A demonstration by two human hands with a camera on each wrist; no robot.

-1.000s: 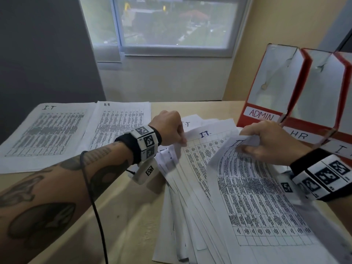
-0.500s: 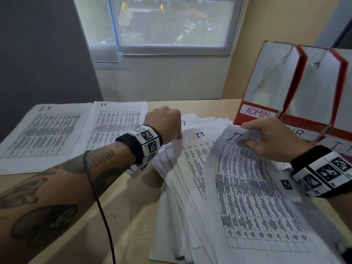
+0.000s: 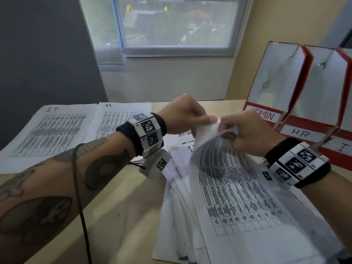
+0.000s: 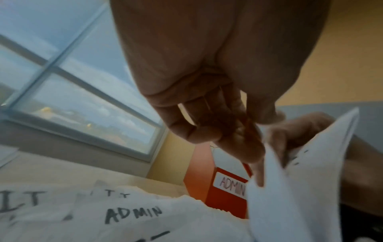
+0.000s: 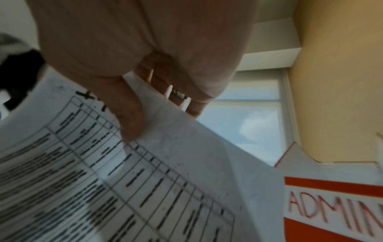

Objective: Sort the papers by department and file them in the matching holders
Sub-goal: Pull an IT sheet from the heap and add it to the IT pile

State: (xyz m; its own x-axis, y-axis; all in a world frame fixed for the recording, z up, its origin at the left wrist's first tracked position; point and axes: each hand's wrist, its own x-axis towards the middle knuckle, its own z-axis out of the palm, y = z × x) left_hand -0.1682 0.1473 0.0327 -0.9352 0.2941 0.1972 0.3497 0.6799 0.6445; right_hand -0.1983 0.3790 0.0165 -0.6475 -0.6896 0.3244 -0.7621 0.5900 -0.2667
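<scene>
Nearest, at six o'clock on the counter (image 3: 118, 216), lies the loose stack of papers (image 3: 182, 216) yet to be sorted, fanned so the headings can be read. From it one printed sheet (image 3: 228, 187) curls upward, its top edge raised at the centre of the head view. The right hand (image 3: 249, 134) pinches that edge, thumb on the printed face and fingers behind, probably to peel it off the stack. The left hand (image 3: 182, 115) meets it from nine o'clock, its grip closing on the same corner, likely to take the sheet over.

Only the right wrist view shows the thumb (image 5: 130, 117) pressed on the table grid just under the handwritten heading, which the hand half covers. Only the left wrist view shows a sheet marked ADMIN (image 4: 132, 214) uncovered below.

Farther off, at ten o'clock, the IT pile (image 3: 49, 134) and the HR pile (image 3: 122, 119) lie side by side. At two o'clock stand the red holders, ADMIN holder (image 3: 266, 115) first, then HR holder (image 3: 304, 132), none visibly filled yet.
</scene>
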